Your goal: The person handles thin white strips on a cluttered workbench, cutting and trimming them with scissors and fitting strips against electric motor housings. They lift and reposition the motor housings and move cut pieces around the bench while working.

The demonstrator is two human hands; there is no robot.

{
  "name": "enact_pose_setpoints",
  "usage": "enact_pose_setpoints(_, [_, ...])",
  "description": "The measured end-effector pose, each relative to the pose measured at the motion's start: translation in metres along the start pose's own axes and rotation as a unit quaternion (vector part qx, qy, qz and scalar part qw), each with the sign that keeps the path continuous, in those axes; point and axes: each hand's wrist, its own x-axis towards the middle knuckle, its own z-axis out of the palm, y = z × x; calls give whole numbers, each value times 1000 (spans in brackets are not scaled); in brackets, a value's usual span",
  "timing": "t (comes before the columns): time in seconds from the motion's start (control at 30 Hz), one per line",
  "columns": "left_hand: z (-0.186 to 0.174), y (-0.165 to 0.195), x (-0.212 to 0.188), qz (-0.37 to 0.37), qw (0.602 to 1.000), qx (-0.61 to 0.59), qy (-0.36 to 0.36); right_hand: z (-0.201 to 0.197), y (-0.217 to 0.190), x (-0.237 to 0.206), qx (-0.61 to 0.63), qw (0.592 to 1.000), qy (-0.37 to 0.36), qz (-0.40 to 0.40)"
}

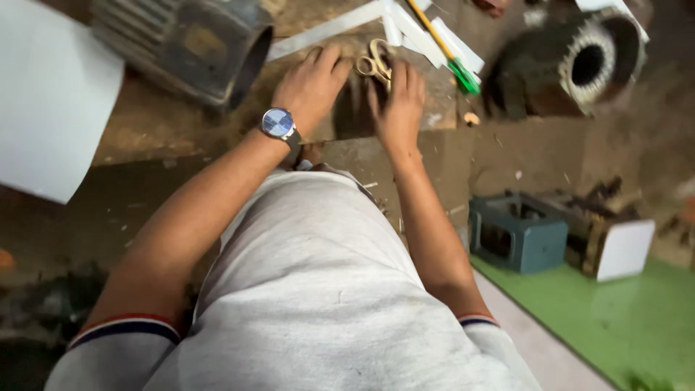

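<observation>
My left hand [313, 85], with a blue-faced watch [278, 123] on its wrist, lies flat with fingers spread on a wooden board [145, 130]. Its fingertips almost touch a pair of gold-handled scissors [372, 61]. My right hand [398, 101] is just right of it. Its fingers curl over the scissors' blades, and only the handle loops stick out past them. Both arms reach forward over my grey-clothed lap.
White paper strips [409, 27] and a yellow pencil with a green end [449, 54] lie beyond the hands. A dark motor housing [184, 43] stands at far left and a wound stator [583, 65] at far right. There are also a white sheet [51, 94], a blue-grey metal box [515, 233] and a green floor [615, 318].
</observation>
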Motion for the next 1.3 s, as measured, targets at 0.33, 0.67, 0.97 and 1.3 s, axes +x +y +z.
enact_pose_setpoints(0.33, [-95,15,-27,-230,939,-235,99,12,-62,12,176,969,-3,-174])
enact_pose_setpoints(0.67, [-138,-7,-86,-322,907,-176,206,68,-82,25,346,934,-69,-50])
enact_pose_setpoints(0.97, [-144,-23,-162,-406,879,-184,168,143,-81,36,272,958,-24,-84])
enact_pose_setpoints(1.3, [-126,-44,-180,-410,860,-241,187,163,-79,44,244,967,-26,-75])
